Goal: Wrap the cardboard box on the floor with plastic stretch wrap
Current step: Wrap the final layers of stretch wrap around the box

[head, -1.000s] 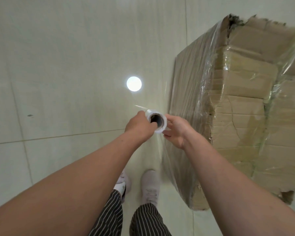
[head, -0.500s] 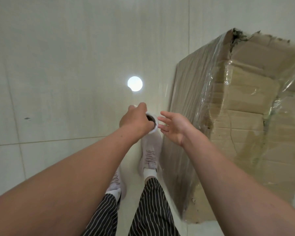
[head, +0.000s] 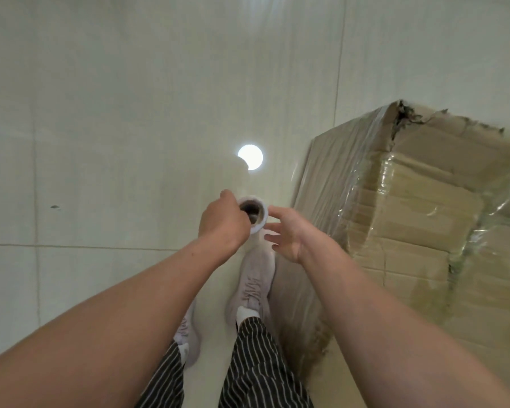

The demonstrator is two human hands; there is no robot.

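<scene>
My left hand gripped the roll of stretch wrap at its top end, fingers curled over the rim, the hollow core facing up at me. My right hand was open, fingers spread and relaxed, just beside the roll on its box side; whether a fingertip touched the rim I could not tell. The roll's long axis stood roughly upright, pointing down at the floor. The cardboard box lay to the right of both hands, near them, so my right hand was the nearer of the 2. Its facing side and top carried glossy film, and its top corner was torn. I judged the next pull had to carry wrap along that near side. Below were my 2 pale shoes and striped trousers on the tiled floor, where 1 round lamp reflection shone.
</scene>
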